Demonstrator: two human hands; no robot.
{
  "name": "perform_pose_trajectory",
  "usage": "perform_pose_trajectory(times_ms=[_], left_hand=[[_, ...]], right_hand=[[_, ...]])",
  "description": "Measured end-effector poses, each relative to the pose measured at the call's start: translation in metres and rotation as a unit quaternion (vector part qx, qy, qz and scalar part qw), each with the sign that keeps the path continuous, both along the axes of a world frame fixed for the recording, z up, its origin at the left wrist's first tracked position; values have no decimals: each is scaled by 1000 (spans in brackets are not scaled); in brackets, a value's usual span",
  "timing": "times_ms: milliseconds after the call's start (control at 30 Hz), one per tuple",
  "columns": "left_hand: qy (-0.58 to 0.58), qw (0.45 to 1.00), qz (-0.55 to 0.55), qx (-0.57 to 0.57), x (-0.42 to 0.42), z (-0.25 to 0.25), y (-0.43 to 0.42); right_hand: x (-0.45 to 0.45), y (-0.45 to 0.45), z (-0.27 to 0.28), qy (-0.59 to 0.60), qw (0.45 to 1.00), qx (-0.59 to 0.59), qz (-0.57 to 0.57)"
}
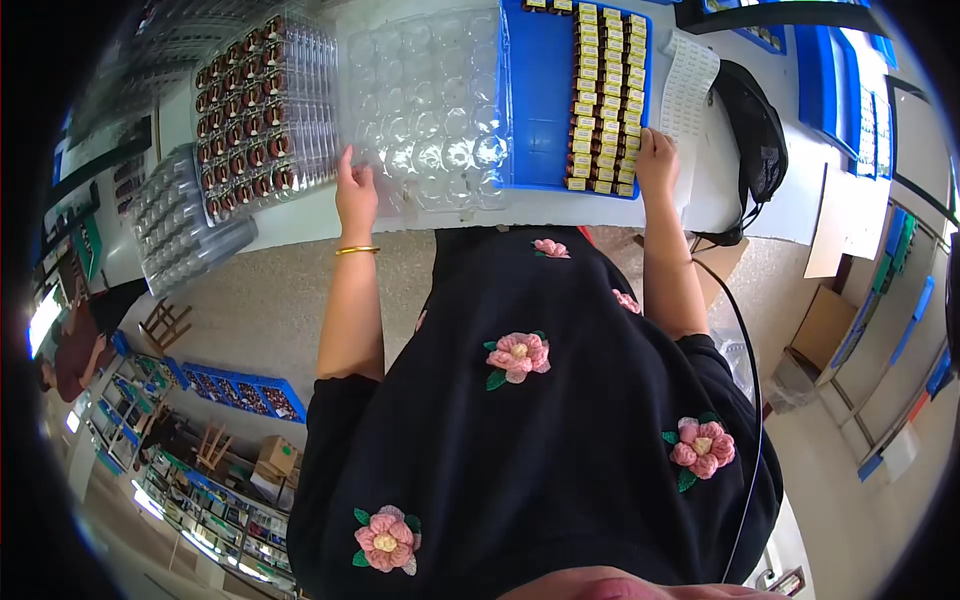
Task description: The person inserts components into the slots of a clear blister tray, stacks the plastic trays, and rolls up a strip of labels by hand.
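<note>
We note two hands at the near edge of a white table. Right hand: at the near right corner of a blue tray, fingers bent inward, grouped narrowly. The yellow-labelled pieces stand in three close columns along the tray's right side, with a few more at its far edge. The nearest rows lie just left of these fingertips; we cannot tell whether the fingers touch or grip a piece, since the hand hides its own contact.

Left hand: gold bracelet at the wrist, index finger pointing forward, the other fingers partly folded. We find it at the near left edge of a transparent moulded tray, which lies between it and the blue tray. Whether the fingers pinch that edge or only rest by it, we cannot tell.

To the left of this hand, apart from it, we see brown pieces in rows in transparent packaging. A stack of moulded trays leans out near the table's edge. Right of the blue tray: a printed label sheet, then a black bag.
</note>
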State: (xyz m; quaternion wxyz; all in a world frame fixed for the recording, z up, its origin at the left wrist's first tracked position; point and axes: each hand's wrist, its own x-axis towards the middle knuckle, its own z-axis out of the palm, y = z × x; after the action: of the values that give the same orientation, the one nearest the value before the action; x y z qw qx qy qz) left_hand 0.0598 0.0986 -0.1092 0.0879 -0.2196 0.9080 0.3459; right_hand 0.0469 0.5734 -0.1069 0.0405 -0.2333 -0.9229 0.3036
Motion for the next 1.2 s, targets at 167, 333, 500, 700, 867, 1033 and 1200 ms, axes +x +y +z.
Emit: perform_pose_trajectory(times_ms=[167, 333, 500, 700, 867, 1033, 1200], left_hand=[[53, 991, 109, 56, 4, -29, -5], [64, 994, 92, 2, -10, -12, 11], [217, 954, -13, -207, -26, -14, 29], [296, 926, -217, -89, -127, 43, 164], [351, 890, -273, -104, -198, 20, 240], [402, 855, -287, -158, -213, 1, 251], [401, 860, -289, -128, -202, 15, 236]], right_hand=[[-8, -6, 6, -10, 997, 80, 7], [-10, 8, 22, -77, 990, 116, 14], [-10, 20, 27, -67, 992, 100, -23], [-98, -10, 39, 190, 970, 89, 123], [-171, -71, 23, 196, 944, 154, 217], [-187, -80, 19, 161, 934, 196, 253], [-180, -83, 23, 185, 916, 210, 287]])
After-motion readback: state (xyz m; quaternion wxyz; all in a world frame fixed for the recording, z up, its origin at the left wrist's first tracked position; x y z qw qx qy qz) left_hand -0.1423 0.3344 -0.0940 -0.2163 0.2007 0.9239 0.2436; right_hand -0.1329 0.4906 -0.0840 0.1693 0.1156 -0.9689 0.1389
